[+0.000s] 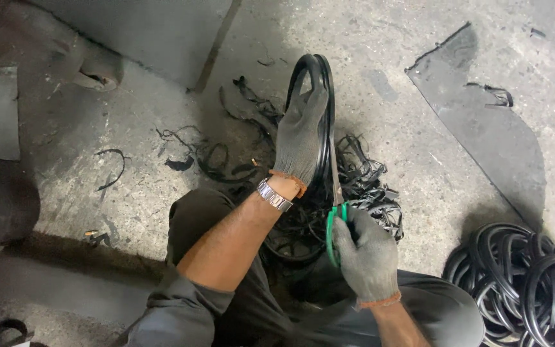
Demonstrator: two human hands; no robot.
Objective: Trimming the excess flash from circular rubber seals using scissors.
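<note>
Rubber ring [321, 96], black and held upright, is standing above the heap of black rubber trimmings [348, 193] on the concrete floor [419, 160]. The left hand [300, 138], in a grey knit glove, is gripping the ring with its fingers closed along the rim. The right hand [367, 257], gloved alike, is closing its fingers on green-handled scissors [335, 218], whose blades are lying against the ring's right edge. A pile of black rubber rings [528, 276] is resting right of the trimmings.
</note>
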